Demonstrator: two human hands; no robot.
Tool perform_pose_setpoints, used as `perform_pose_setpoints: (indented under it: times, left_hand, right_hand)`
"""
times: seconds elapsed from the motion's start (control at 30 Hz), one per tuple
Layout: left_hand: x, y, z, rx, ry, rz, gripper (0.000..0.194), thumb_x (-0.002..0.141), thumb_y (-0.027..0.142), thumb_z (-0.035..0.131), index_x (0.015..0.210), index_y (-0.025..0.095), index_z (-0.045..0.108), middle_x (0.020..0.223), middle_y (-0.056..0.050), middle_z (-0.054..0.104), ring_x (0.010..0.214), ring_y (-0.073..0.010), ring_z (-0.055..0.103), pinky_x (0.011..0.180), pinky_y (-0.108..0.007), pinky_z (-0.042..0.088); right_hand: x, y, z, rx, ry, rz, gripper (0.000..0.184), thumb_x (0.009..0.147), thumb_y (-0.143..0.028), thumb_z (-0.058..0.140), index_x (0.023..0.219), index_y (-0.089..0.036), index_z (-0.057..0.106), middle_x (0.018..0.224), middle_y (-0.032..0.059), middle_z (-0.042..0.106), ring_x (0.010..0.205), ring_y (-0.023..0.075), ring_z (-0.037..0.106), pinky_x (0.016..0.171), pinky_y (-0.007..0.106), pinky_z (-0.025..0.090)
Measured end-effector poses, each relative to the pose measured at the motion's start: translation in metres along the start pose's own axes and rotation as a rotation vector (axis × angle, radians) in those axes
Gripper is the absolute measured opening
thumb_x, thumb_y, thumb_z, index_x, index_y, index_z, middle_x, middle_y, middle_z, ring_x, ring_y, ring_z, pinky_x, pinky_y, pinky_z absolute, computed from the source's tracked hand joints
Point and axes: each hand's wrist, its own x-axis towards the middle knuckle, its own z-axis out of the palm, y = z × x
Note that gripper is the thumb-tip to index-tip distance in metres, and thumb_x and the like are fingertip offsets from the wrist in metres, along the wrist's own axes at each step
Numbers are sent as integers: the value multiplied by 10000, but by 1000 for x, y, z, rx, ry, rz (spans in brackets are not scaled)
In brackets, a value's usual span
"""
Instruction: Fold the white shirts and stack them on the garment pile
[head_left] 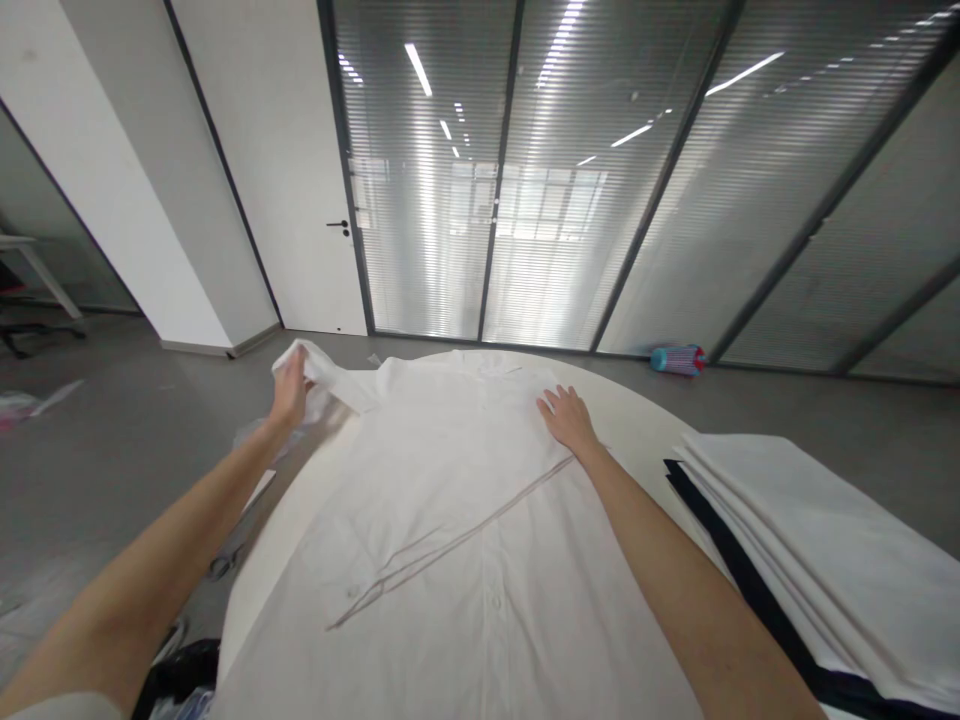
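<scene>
Your left hand (289, 392) is closed, gripping a lifted fold of a white collared shirt (450, 520) near the collar, while your right hand (568, 420) is resting open and palm down on the shirt, its fingers spreading toward the collar.

Behind everything, a glass partition (465, 200) with slatted blinds is stretching across the far side of the room, reflecting strips of ceiling light. A white door (262, 170) is standing closed at its left end. A gray floor (97, 500) is running around the furniture.

A round white table (637, 415) is holding the shirt, which is lying spread out in front of you with its collar at the far edge and its front facing up. A stack of folded white cloth (795, 540) with a black edge is lying just beside the shirt, on your right.

A black bag (180, 685) is sitting on the floor near the table's lower left edge. A cylindrical teal-and-red striped object (679, 360) is lying on the floor by the glass. A thin brownish line (465, 530) is running diagonally across the shirt, and a small button (495, 601) is showing down its front.
</scene>
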Motion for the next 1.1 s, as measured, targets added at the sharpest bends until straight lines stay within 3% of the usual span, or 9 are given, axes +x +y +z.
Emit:
perform_pose_setpoints:
  times: [0.07, 0.17, 0.27, 0.37, 0.53, 0.73, 0.83, 0.97, 1.1]
  left_hand:
    - [14, 10, 6, 21, -29, 94, 746, 963, 678, 258, 1452, 132, 392, 1502, -136, 436, 1356, -295, 427, 1115, -435, 366]
    - [1, 37, 23, 201, -434, 364, 733, 943, 656, 359, 1484, 163, 385, 1519, -140, 423, 1411, -304, 367, 1181, -467, 253]
    - [-36, 63, 38, 294, -884, 628, 574, 951, 577, 419, 1386, 220, 533, 1479, -102, 488, 1394, -289, 406, 1185, -460, 247]
    - [-65, 73, 43, 311, -1068, 748, 446, 965, 536, 428, 1101, 214, 704, 1510, -80, 452, 1363, -280, 451, 1177, -432, 276]
    - [-78, 56, 30, 374, -926, 726, 401, 980, 484, 424, 1115, 223, 697, 1499, -107, 445, 1337, -290, 456, 1122, -451, 353]
    - [-94, 25, 22, 626, -694, 426, 406, 942, 479, 472, 1258, 268, 617, 1067, -111, 582, 965, -264, 569, 913, -452, 469]
    - [-98, 18, 29, 662, -672, 311, 501, 940, 547, 446, 1306, 225, 559, 1190, -147, 562, 1086, -326, 542, 930, -507, 451]
    - [-93, 16, 45, 559, -675, 317, 555, 980, 505, 352, 1397, 150, 438, 1403, -188, 474, 1297, -328, 444, 1041, -501, 407]
    - [-78, 16, 67, 519, -791, 398, 440, 973, 333, 349, 1289, 120, 570, 1385, -168, 541, 1310, -280, 470, 1131, -409, 350]
  right_hand:
    - [-2, -5, -5, 86, 73, -17, 528, 996, -432, 324, 1345, -134, 583, 1498, 137, 440, 1438, 307, 262, 1180, 445, 204]
    - [-6, -19, -18, 436, 111, 17, 558, 992, -479, 278, 1291, -143, 608, 1399, 157, 535, 1346, 290, 416, 1143, 451, 301]
    - [-18, -36, -38, 795, -7, 133, 718, 989, -569, 68, 1392, -148, 487, 1287, 178, 615, 1131, 277, 616, 966, 449, 489]
    - [-38, -42, -64, 1140, -191, 262, 849, 928, -642, -101, 1464, -146, 333, 1292, 200, 610, 1046, 274, 671, 831, 416, 559]
    - [-73, -29, -98, 1241, -426, 364, 894, 853, -816, 53, 1313, -164, 456, 1198, 207, 641, 917, 266, 699, 731, 389, 585]
    - [-116, -26, -121, 407, -651, 126, 555, 769, -699, 623, 775, -144, 624, 750, 122, 681, 615, 196, 625, 568, 289, 475]
    - [-146, -19, -128, 130, -662, 42, 432, 768, -595, 653, 701, -171, 601, 658, 84, 650, 605, 204, 609, 569, 293, 404]
    - [-179, 0, -129, 303, -617, -32, 320, 743, -503, 656, 722, -190, 595, 732, 56, 662, 677, 201, 604, 578, 279, 375]
    - [-188, -2, -143, 811, -480, 109, 385, 750, -572, 627, 820, -198, 576, 720, 24, 657, 658, 182, 608, 570, 264, 406]
